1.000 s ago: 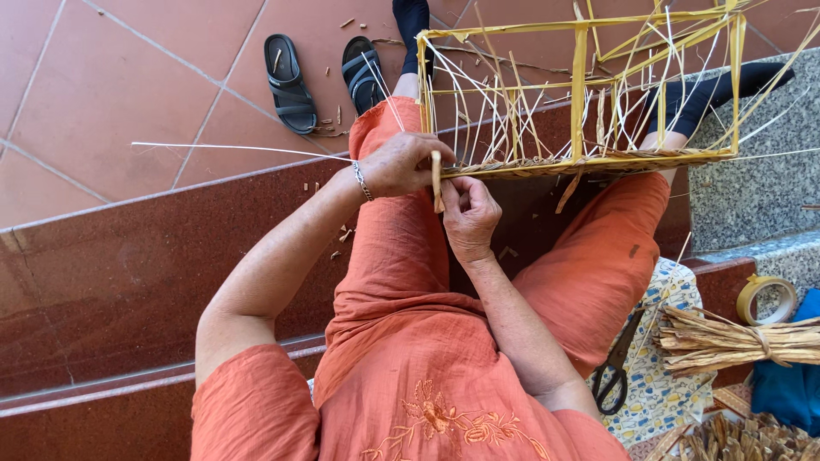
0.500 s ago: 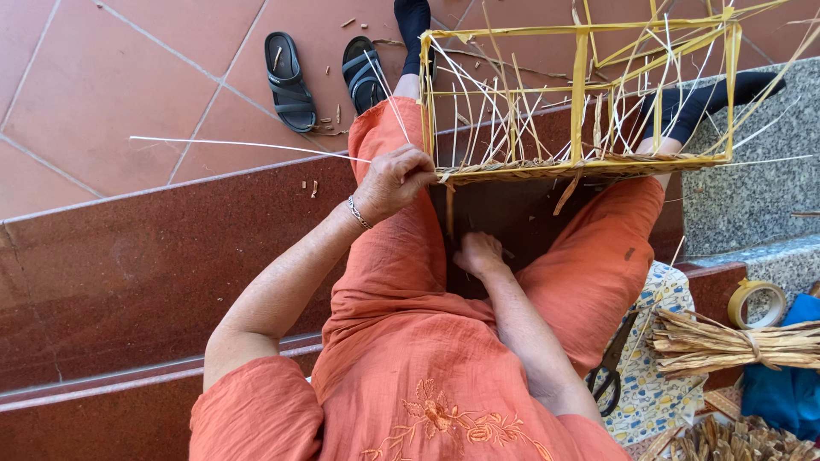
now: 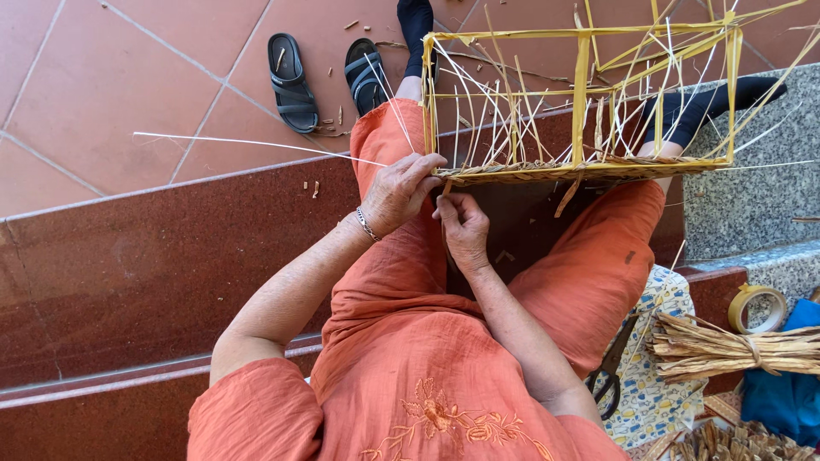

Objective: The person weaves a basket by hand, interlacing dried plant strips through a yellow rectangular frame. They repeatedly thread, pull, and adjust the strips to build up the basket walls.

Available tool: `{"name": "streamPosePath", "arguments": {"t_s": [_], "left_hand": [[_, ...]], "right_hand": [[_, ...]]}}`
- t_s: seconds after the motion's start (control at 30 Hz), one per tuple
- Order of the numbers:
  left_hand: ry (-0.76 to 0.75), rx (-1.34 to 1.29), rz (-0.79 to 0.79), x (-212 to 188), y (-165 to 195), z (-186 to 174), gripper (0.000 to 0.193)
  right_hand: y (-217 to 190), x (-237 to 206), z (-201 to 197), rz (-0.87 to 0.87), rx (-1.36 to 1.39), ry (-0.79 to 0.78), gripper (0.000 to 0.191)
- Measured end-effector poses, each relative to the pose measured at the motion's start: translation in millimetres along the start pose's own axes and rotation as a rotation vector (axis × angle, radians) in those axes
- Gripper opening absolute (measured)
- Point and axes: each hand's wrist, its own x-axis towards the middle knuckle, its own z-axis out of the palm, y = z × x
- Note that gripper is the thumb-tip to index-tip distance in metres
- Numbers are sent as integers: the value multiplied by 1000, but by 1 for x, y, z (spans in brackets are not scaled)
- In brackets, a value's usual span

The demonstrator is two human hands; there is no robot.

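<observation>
Left hand (image 3: 401, 192) pinches thin pale cane strand (image 3: 256, 143) | right hand (image 3: 464, 229) grips yellow woven-cane basket frame (image 3: 581, 171) rim | risk: your strand may kink or snap if pulled sharply.

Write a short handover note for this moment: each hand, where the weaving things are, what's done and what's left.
Left hand: pinching a long pale strand at the near corner of the basket frame.
Right hand: just below that corner, fingers on the woven base edge.
Frame rests across the knees; tied bundle of strips and tape roll lie to the right, scissors beside the thigh.
Done: base woven, yellow uprights and top rim standing.
Left: the sides are open, with only loose strands between the uprights.
</observation>
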Motion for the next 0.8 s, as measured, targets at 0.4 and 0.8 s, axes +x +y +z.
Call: {"name": "streamPosePath", "arguments": {"t_s": [0.4,0.8], "left_hand": [[-26,21,58,0,-10,6,13],[129,-49,-2,4,20,-42,39]], "right_hand": [[16,-12,-57,109,-235,-84,6],[-47,-53,-109,-288,407,-160,24]]}}
